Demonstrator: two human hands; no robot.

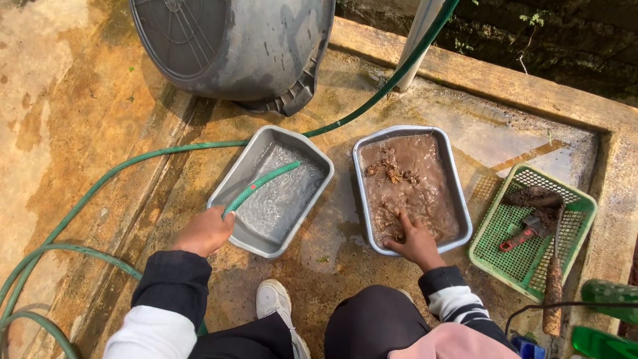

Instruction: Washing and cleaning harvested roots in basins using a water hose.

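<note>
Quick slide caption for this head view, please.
Left hand holds a green hose running water into a grey tray; right hand dips into a muddy tray.

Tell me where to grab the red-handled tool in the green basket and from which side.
Grip the red handle, coming from above on the basket's near-left side. The tool lies tilted, its handle pointing down-left onto bare mesh of the basket, while its far end is buried under a muddy clump. A long muddy stick crosses the right side, so that approach looks tighter.
</note>
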